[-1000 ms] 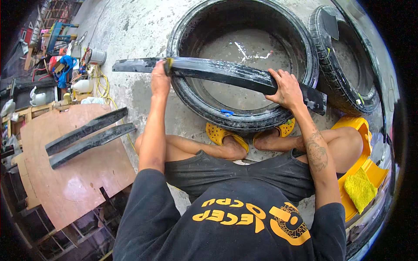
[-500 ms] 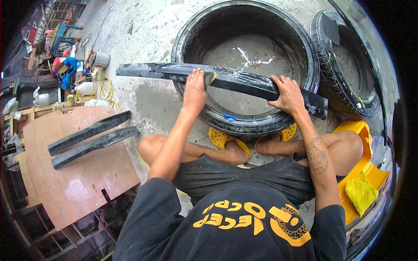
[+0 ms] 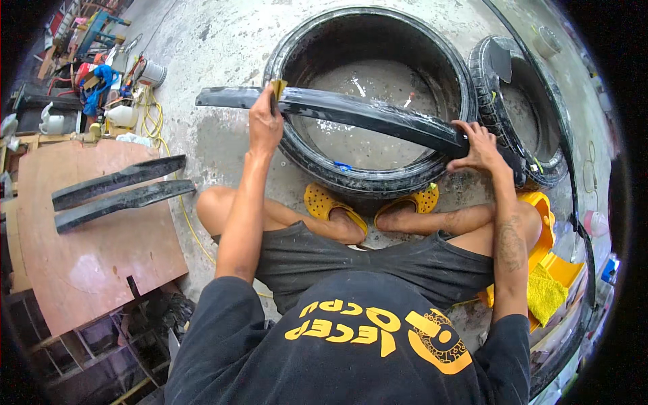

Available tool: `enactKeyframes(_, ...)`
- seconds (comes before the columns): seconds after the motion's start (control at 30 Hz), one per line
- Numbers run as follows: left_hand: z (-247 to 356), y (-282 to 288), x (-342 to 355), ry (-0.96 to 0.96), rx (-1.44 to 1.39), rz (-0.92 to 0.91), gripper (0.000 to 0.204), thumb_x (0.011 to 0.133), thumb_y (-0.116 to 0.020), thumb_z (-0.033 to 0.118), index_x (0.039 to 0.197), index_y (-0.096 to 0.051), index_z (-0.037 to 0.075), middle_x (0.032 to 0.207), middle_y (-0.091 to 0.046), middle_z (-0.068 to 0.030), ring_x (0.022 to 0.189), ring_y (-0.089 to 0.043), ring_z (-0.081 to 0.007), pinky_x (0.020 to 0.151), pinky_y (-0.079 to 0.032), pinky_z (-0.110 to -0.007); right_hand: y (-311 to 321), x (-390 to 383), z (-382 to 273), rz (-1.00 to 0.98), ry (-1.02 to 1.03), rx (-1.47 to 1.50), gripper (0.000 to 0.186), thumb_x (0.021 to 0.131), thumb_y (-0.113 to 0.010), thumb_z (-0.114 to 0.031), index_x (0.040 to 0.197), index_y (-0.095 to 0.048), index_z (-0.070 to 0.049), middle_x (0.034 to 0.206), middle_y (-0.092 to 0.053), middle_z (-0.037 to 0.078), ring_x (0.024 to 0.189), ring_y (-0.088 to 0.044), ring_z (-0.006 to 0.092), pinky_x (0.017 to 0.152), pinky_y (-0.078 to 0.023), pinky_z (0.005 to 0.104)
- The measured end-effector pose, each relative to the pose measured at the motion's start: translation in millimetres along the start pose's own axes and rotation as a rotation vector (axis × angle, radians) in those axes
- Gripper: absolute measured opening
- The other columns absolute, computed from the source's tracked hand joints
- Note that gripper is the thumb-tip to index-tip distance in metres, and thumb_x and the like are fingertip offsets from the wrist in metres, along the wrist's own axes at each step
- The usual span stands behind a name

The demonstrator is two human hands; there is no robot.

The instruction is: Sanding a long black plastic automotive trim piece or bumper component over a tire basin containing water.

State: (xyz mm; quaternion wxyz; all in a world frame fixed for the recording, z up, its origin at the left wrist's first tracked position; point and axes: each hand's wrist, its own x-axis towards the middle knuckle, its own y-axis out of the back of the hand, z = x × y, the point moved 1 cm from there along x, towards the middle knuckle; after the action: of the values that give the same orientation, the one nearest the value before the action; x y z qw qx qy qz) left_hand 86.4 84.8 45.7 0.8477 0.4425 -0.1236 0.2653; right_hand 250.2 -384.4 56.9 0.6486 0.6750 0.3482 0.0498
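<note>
A long black plastic trim strip [image 3: 368, 116] lies across the top of a big tyre [image 3: 307, 158], its surface streaked whitish. My left hand [image 3: 265, 125] is closed around a small folded piece of sandpaper [image 3: 278, 88], dark on one face and yellowish on the other, at the strip's left part. My right hand [image 3: 480, 147] grips the strip near its right end, thumb below and fingers over the top. Part of that end is hidden behind the hand.
Two more black strips [image 3: 125, 202] rest on a brown board [image 3: 101, 270] at left. A second tyre [image 3: 486, 88] is at right. A yellow cloth [image 3: 547, 295] hangs over a yellow plastic part [image 3: 563, 268]. Bottles, a bucket [image 3: 154, 73] and a yellow cord [image 3: 162, 138] lie far left.
My left hand has slid left along the strip with the sandpaper. The strip and my right hand have shifted to the right over the tyre. The whole view has moved slightly.
</note>
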Motion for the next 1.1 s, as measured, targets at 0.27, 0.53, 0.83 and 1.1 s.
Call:
enactKeyframes(0.27, 41, -88, -33, -0.362, -0.036, -0.128, 0.051, 0.079, -0.051, -0.016, 0.125, -0.061, 0.002, 0.126, -0.066, -0.0211, 0.127, -0.059, -0.0368, 0.111, -0.045, -0.044, -19, 59, -131, 0.389, 0.387, 0.113, 0.122, 0.060, -0.085, -0.069, 0.155, -0.036, -0.011, 0.145, -0.049, 0.024, 0.136, -0.045, 0.0414, 0.117, -0.034, 0.0518)
enactKeyframes(0.53, -50, -62, -4, 0.004, 0.196, -0.178, 0.030, 0.085, -0.055, -0.001, 0.113, -0.064, 0.000, 0.114, -0.068, -0.0217, 0.107, -0.064, -0.0376, 0.096, -0.049, -0.048, -57, 93, -163, 0.313, 0.218, 0.035, 0.102, 0.071, -0.080, -0.063, 0.149, -0.044, -0.006, 0.135, -0.058, 0.017, 0.125, -0.056, 0.0355, 0.105, -0.042, 0.0484)
enactKeyframes(0.83, -56, -35, 14, 0.074, 0.218, -0.342, 0.043, 0.079, -0.056, -0.007, 0.122, -0.062, -0.003, 0.120, -0.066, -0.0249, 0.114, -0.063, -0.0401, 0.104, -0.048, -0.047, -58, 88, -154, 0.361, 0.196, 0.015, 0.086, 0.073, -0.080, -0.051, 0.142, -0.051, -0.006, 0.126, -0.059, 0.015, 0.118, -0.056, 0.0315, 0.102, -0.043, 0.0448)
enactKeyframes(1.1, -24, -90, -23, -0.301, 0.235, -0.148, 0.029, 0.088, -0.051, 0.002, 0.114, -0.062, -0.003, 0.120, -0.066, -0.0266, 0.112, -0.064, -0.0398, 0.105, -0.046, -0.049, -65, 93, -155, 0.389, 0.215, 0.017, 0.090, 0.070, -0.082, -0.050, 0.142, -0.049, -0.008, 0.121, -0.061, 0.014, 0.119, -0.055, 0.0306, 0.100, -0.043, 0.0440)
